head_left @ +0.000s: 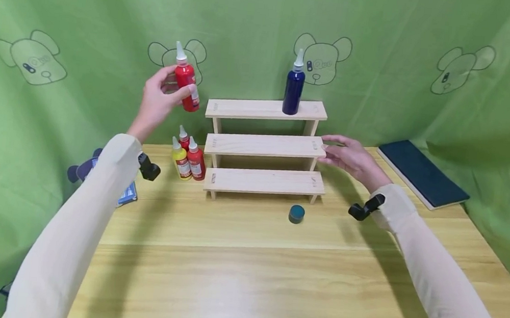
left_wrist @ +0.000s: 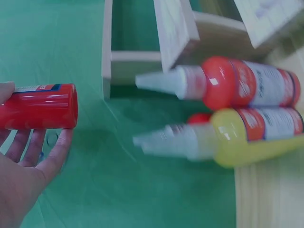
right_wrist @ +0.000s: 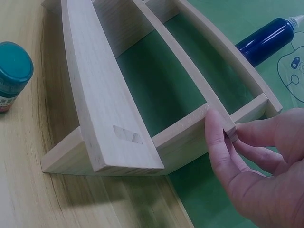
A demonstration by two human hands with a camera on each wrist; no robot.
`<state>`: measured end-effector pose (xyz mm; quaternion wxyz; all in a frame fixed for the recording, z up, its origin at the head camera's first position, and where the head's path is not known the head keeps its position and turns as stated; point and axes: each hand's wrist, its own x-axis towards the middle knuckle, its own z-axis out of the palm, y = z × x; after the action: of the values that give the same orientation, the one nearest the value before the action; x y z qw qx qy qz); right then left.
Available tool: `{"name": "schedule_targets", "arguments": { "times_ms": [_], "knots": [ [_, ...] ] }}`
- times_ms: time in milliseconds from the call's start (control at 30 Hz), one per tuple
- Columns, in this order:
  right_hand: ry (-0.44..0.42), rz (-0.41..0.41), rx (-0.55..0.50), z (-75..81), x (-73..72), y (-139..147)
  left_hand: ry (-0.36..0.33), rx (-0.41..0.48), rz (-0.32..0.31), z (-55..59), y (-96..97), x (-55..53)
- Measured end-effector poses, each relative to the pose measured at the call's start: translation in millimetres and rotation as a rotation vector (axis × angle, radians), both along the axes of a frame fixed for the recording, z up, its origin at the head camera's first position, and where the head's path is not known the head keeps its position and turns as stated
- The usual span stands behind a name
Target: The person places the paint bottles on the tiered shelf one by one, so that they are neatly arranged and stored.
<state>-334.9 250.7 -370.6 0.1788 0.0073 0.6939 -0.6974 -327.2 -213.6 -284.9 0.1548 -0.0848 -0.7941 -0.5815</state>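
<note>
Table [head_left: 235, 264] with shelf [head_left: 261, 144], green curtain [head_left: 254, 20]

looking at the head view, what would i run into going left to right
Left hand → held red bottle → three-tier wooden shelf → right hand → dark-covered book.
</note>
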Motion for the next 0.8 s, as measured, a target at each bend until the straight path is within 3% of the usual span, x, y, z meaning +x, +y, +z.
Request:
{"name": "schedule_targets", "arguments": {
  "times_ms": [433,600,800],
  "knots": [
    [-0.004,-0.006,-0.021,-0.9,0.9,1,-0.023,0.01,-0.1,11.3,50.2,-11.1],
    [-0.003,-0.006,-0.028,-0.3,1.0,0,-0.003,-0.008,-0.113,12.6,68.7,-14.6],
    [-0.003,-0.006,-0.018,1.2,0.1,-1,-0.038,-0.031,-0.116,12.7,90.7,-22.4]
  ]
}}
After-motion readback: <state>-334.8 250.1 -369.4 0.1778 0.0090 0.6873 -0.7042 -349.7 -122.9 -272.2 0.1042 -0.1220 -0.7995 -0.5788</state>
